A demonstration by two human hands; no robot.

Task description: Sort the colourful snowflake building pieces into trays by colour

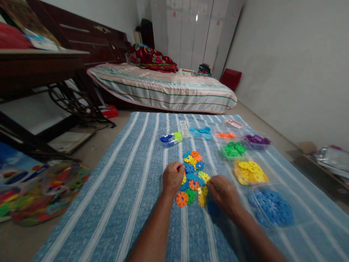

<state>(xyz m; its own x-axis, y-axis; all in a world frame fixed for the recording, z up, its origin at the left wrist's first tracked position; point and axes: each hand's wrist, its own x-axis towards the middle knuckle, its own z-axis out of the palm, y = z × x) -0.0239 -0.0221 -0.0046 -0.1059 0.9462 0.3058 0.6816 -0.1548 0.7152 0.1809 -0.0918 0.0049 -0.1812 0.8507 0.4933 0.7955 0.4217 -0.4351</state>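
Notched plastic discs in blue, orange, yellow and green lie in a loose pile on the striped cloth. At the pile's left edge is my left hand, its fingers curled closed, with a small reddish bit showing at the fingertips. My right hand is closed in a pinch on the right side, beside a yellow disc; a greenish bit shows under its fingers. What either hand holds is too hidden to name. An orange disc lies at the near end of the pile.
Clear boxes hold blue discs, yellow discs, green discs and purple discs on the right. Farther back are boxes with orange discs, light-blue discs and dark-blue discs. A bed stands behind.
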